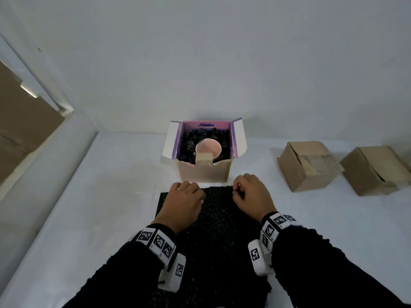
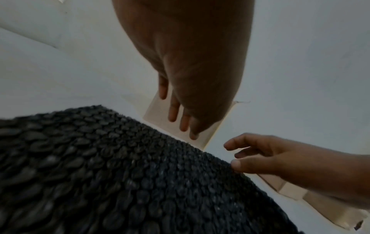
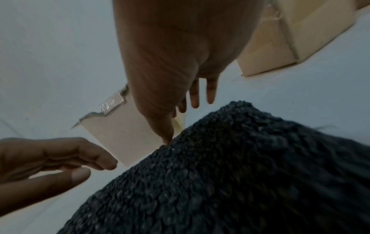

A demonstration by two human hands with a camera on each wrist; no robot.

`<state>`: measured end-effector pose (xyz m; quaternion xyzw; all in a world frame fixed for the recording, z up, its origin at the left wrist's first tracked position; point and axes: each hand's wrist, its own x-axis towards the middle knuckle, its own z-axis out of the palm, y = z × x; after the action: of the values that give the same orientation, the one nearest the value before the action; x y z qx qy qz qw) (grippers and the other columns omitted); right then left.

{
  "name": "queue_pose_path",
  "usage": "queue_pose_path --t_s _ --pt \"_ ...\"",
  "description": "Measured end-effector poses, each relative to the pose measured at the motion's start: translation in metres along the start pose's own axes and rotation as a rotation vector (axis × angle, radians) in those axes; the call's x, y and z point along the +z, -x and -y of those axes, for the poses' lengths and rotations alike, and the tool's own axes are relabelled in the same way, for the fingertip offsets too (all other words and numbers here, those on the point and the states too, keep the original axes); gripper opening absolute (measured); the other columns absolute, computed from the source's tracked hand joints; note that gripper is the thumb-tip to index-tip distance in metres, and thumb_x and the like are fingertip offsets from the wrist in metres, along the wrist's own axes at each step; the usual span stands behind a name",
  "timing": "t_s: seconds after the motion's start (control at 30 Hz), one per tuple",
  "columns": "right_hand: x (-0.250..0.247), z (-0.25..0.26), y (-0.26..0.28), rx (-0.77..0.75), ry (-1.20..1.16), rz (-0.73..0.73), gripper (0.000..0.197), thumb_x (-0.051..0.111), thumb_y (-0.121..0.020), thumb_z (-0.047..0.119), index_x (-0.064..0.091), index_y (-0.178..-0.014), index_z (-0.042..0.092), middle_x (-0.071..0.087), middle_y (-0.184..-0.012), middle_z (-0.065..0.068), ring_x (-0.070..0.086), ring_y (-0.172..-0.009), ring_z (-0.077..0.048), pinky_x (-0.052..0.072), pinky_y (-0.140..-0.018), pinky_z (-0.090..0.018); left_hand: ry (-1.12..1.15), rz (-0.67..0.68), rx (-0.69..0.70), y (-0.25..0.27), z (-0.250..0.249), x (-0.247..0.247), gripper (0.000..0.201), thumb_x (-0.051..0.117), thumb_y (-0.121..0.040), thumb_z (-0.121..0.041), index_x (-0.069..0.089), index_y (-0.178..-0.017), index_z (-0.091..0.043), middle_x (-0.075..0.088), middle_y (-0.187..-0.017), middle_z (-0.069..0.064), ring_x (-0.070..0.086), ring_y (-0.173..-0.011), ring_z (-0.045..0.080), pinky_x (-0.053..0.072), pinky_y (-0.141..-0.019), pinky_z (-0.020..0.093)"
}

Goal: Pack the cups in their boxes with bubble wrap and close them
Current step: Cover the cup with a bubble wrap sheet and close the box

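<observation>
An open cardboard box [image 1: 203, 173] with a purple lining stands at the middle of the white table. Inside it a pink cup [image 1: 208, 147] sits in crumpled black bubble wrap. A flat sheet of black bubble wrap [image 1: 220, 218] lies in front of the box. My left hand [image 1: 186, 196] hovers over the sheet's far left part, fingers [image 2: 174, 110] loose and holding nothing. My right hand [image 1: 249, 194] is at the sheet's far right edge. Its thumb tip [image 3: 168, 139] touches that edge while the other fingers stay straight beyond it.
Two closed brown cardboard boxes [image 1: 307, 165] [image 1: 373, 170] stand to the right on the table. A white wall rises just behind the open box. The table's left edge [image 1: 66, 185] runs along a wall with a brown panel.
</observation>
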<state>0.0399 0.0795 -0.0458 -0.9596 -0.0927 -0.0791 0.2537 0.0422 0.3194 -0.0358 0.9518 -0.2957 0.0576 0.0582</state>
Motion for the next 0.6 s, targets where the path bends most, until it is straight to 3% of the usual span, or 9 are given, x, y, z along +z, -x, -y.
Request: queue_pose_path --t_s 0.07,0.1,0.17,0.27,0.33,0.4,0.47,0.53,0.6 --pt "0.016 -0.009 0.015 0.107 0.129 0.266 0.05 0.061 -0.085 0.042 0.051 -0.129 0.02 0.05 -0.129 -0.003 0.046 -0.121 -0.028 0.042 -0.098 -0.043 -0.007 0.221 -0.04 0.008 -0.01 0.011 0.025 0.044 -0.094 -0.031 0.06 -0.112 -0.029 0.056 -0.116 -0.003 0.053 -0.108 0.024 0.037 -0.091 0.039" --pt "0.021 -0.011 0.021 0.156 0.19 0.391 0.066 0.055 -0.09 0.049 0.036 -0.145 0.017 0.035 -0.149 -0.004 0.032 -0.137 -0.029 0.031 -0.11 -0.046 0.011 0.314 -0.063 0.012 -0.013 0.015 0.028 0.041 -0.096 -0.031 0.055 -0.121 -0.028 0.052 -0.125 -0.002 0.049 -0.115 0.024 0.035 -0.096 0.04" --pt "0.027 -0.008 0.033 0.188 0.315 0.574 0.083 0.046 -0.093 0.056 0.008 -0.155 0.017 0.009 -0.163 0.0 0.009 -0.149 -0.023 0.01 -0.119 -0.052 0.067 0.46 -0.095 0.021 -0.016 0.02 0.034 0.04 -0.099 -0.031 0.048 -0.132 -0.027 0.045 -0.136 0.0 0.045 -0.122 0.025 0.035 -0.1 0.041" --pt "0.027 -0.005 0.044 0.164 0.455 0.569 0.095 0.056 -0.087 0.057 0.002 -0.155 0.018 0.021 -0.157 -0.005 0.019 -0.144 -0.029 0.006 -0.115 -0.057 0.121 0.536 -0.104 0.032 -0.019 0.02 0.043 0.044 -0.099 -0.033 0.039 -0.141 -0.025 0.038 -0.144 0.002 0.042 -0.128 0.026 0.037 -0.102 0.042" --pt "0.022 -0.006 0.044 0.139 0.455 0.574 0.086 0.062 -0.083 0.054 0.02 -0.151 0.021 0.045 -0.141 -0.007 0.031 -0.135 -0.03 0.013 -0.111 -0.052 0.13 0.545 -0.102 0.036 -0.02 0.017 0.051 0.048 -0.097 -0.035 0.032 -0.145 -0.026 0.038 -0.145 0.001 0.04 -0.13 0.025 0.036 -0.104 0.042" --pt "0.014 -0.005 0.041 0.052 0.381 0.584 0.054 0.064 -0.084 0.046 0.049 -0.132 0.027 0.058 -0.12 -0.005 0.041 -0.124 -0.027 0.024 -0.103 -0.044 0.105 0.467 -0.091 0.038 -0.021 0.012 0.059 0.053 -0.093 -0.039 0.03 -0.146 -0.027 0.038 -0.143 0.001 0.041 -0.13 0.024 0.035 -0.103 0.04" --pt "0.004 -0.001 0.035 -0.033 0.244 0.526 0.035 0.066 -0.085 0.039 0.059 -0.115 0.021 0.058 -0.11 -0.005 0.045 -0.113 -0.027 0.035 -0.092 -0.039 0.078 0.277 -0.093 0.037 -0.018 0.004 0.073 0.06 -0.084 -0.048 0.028 -0.147 -0.029 0.034 -0.144 -0.001 0.037 -0.13 0.024 0.033 -0.102 0.039" --pt "-0.012 0.008 0.025 -0.07 0.04 0.432 0.038 0.07 -0.083 0.035 0.06 -0.113 0.015 0.053 -0.107 -0.006 0.049 -0.105 -0.025 0.042 -0.087 -0.038 0.068 0.14 -0.116 0.033 -0.013 -0.008 0.1 0.066 -0.072 -0.057 0.013 -0.152 -0.029 0.028 -0.151 -0.003 0.034 -0.132 0.024 0.033 -0.102 0.041" --pt "-0.031 0.02 0.013 -0.124 -0.089 0.307 0.034 0.072 -0.082 0.032 0.06 -0.107 0.014 0.051 -0.1 -0.001 0.052 -0.099 -0.024 0.045 -0.083 -0.037 0.07 0.108 -0.147 0.025 -0.009 -0.022 0.12 0.072 -0.065 -0.058 -0.003 -0.153 -0.028 0.039 -0.147 -0.002 0.044 -0.124 0.023 0.037 -0.094 0.042"
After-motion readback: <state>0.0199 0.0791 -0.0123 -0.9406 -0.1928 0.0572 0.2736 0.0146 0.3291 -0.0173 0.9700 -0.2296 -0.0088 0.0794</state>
